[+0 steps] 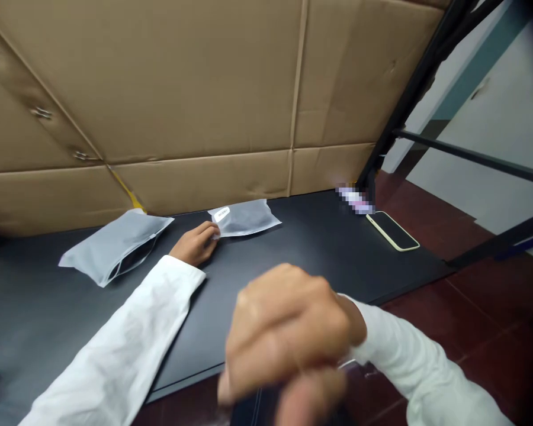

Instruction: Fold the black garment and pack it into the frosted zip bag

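Note:
A small frosted plastic zip bag with a white label lies flat near the back of the black table. My left hand rests at its left edge, with curled fingers closed on the near corner. My right hand is raised close to the camera, in front of the table's front edge. Its back faces up and its fingers bend downward, smeared by motion, so whatever may be in them cannot be made out. Left of my left hand sits a larger frosted zip bag, its mouth gaping toward the near right.
Cardboard walls off the table's back. At the right end of the black table lie a phone in a pale case and a blurred-out purple-white item. A black metal frame stands over the red tiled floor.

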Demonstrator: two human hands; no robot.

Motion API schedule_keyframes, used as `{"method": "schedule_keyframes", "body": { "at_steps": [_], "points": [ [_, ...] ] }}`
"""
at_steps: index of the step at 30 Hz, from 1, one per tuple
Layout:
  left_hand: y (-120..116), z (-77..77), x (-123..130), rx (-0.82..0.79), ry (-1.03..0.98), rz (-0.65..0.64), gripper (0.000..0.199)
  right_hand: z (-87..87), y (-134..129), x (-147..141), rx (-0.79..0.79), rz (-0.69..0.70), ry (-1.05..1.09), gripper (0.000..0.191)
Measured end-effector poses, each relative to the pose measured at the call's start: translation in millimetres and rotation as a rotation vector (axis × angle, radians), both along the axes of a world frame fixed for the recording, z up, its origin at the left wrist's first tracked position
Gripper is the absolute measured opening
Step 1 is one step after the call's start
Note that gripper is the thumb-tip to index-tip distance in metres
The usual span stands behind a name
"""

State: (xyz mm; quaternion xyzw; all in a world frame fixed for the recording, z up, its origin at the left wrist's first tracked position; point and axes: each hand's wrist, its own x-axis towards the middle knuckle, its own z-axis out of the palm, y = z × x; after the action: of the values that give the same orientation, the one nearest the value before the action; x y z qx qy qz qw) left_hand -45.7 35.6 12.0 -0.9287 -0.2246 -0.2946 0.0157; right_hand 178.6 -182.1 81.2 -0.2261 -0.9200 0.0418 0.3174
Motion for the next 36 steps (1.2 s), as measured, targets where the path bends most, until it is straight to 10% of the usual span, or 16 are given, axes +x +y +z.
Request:
{"method": "schedule_keyframes", "body": {
  "at_steps": [5, 9, 15, 27, 36],
  "points": [
    [2, -7.1, 1, -0.054, -0.095, -0.054, 0.017, -42.4, 122, 32, -0.028, -0.377, 0.099, 0.013],
    [8, -12.8, -3, -0.083, -0.142, -0.049, 0.018, -84.2, 169, 78, -0.066, -0.631, 0.143, 0.018],
    [12, -14.7, -6, -0.110, -0.184, 0.028, 0.021, -95.3, 179, 102, -0.321, -0.641, 0.293, 0.004],
    [9, -16.5, -5, -0.069, -0.074, 0.198, 0.017, -92.4, 166, 82, -0.291, -0.658, 0.233, 0.008],
    [34, -33.6, -34, -0.124, 0.068, 0.415, 0.055, -94.0, 176, 145, -0.235, -0.759, 0.082, 0.046]
  ]
}}
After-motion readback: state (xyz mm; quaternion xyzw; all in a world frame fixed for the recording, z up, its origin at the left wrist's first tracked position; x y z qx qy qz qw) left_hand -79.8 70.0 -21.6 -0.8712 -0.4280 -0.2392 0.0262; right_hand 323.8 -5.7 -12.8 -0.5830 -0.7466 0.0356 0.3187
